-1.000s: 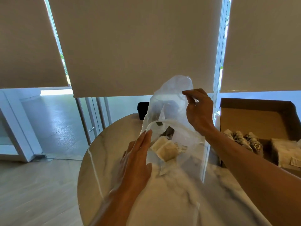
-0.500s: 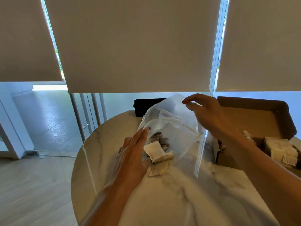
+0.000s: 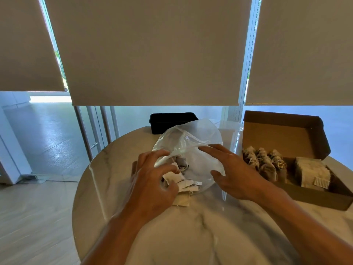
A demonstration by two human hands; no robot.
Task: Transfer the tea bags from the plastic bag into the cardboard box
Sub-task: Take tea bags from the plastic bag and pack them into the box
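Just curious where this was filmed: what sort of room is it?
Probably a home or a bright office lounge: a round marble table stands by floor-length windows with roller blinds, and a tiled terrace lies outside.

Left hand (image 3: 152, 180) and right hand (image 3: 234, 174) bare; both forearms bare, no sleeves, rings or watch visible.

Both hands (image 3: 193, 180) at plastic bag (image 3: 193, 142) of tea bags (image 3: 183, 182)

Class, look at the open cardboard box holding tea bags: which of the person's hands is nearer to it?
The right hand. It rests on the plastic bag, just left of the cardboard box. The left hand is farther away, at the bag's other side, gripping tea bags.
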